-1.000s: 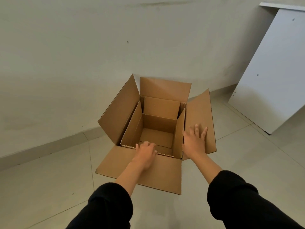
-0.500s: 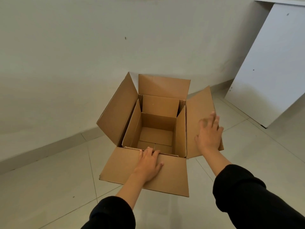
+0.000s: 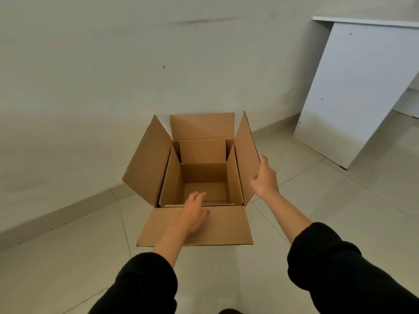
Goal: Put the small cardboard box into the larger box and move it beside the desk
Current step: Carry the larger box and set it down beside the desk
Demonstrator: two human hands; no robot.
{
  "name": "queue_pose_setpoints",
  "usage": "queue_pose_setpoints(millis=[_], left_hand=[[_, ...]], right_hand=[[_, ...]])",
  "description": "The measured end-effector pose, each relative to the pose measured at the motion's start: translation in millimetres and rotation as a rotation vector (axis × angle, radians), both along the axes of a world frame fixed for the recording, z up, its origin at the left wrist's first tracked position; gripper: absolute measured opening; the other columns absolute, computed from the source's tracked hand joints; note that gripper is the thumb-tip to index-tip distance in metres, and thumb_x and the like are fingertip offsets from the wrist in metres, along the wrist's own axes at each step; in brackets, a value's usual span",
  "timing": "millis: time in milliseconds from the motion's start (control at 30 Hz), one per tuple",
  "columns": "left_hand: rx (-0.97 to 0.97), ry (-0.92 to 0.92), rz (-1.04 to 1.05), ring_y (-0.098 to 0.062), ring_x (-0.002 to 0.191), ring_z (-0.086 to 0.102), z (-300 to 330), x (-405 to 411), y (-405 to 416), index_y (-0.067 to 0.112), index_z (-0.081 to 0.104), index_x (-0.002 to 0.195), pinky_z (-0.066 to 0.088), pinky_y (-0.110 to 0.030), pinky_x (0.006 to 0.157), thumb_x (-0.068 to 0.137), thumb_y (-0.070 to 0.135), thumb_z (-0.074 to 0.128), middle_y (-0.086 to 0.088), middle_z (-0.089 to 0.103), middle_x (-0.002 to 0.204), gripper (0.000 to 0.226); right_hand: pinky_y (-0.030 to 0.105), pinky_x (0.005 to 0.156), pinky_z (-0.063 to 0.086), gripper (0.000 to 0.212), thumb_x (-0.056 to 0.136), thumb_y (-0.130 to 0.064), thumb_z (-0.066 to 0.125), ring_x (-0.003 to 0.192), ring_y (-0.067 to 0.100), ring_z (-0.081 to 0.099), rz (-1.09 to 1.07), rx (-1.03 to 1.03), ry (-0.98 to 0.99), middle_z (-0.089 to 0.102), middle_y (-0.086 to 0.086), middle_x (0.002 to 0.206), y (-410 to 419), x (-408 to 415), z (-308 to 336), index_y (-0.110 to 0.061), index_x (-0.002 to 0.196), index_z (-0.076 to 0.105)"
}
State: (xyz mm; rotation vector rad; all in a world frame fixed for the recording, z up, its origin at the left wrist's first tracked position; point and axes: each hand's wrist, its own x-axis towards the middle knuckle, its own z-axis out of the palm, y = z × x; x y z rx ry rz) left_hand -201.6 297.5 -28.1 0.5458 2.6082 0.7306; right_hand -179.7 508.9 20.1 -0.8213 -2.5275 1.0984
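The larger cardboard box (image 3: 147,159) stands open on the floor by the wall, all its flaps spread outward. Inside it sits the small cardboard box (image 3: 203,173), also open, with its flaps upright. My left hand (image 3: 192,214) hovers over the near flap at the box's front rim, fingers apart and blurred, holding nothing. My right hand (image 3: 264,177) is against the outer edge of the raised right flap, fingers loosely spread; I cannot tell whether it grips the flap. Black sleeves cover both forearms.
A white desk (image 3: 353,91) stands at the right, its side panel facing me, about a box width from the cardboard. A pale wall (image 3: 113,64) with a grey skirting runs behind the box. The floor (image 3: 340,211) is light tile.
The larger box has turned to face me squarely. Its right flap has risen from lying flat to standing up. My right hand moved to that flap's outer edge; my left hand lifted off the near flap.
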Motion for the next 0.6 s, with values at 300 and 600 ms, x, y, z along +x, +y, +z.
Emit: queue_pose_setpoints(millis=[300,600], left_hand=[[-0.212,0.669,0.497,-0.041,0.147,0.004,60.2,-46.8,-87.1,0.016,0.012,0.151,0.009,-0.055,0.120,0.089,-0.001,0.051,-0.020,0.008,0.160,0.075],[0.221,0.324,0.688,-0.029,0.078,0.058,63.5,-51.7,-94.8,-0.005,0.060,0.114,0.045,-0.034,0.070,0.096,0.001,0.044,-0.025,0.069,0.099,0.025]], right_hand=[[0.030,0.067,0.048,0.063,0.099,-0.007,0.040,0.067,0.015,0.049,-0.067,0.008,-0.049,0.051,0.012,0.095,-5.7,19.9,-2.9,-0.025,0.152,0.011],[0.031,0.069,0.049,0.061,0.098,-0.002,0.039,0.074,0.020,0.052,-0.130,0.101,-0.039,0.050,0.011,0.096,-0.4,18.2,-2.7,-0.024,0.151,0.018]])
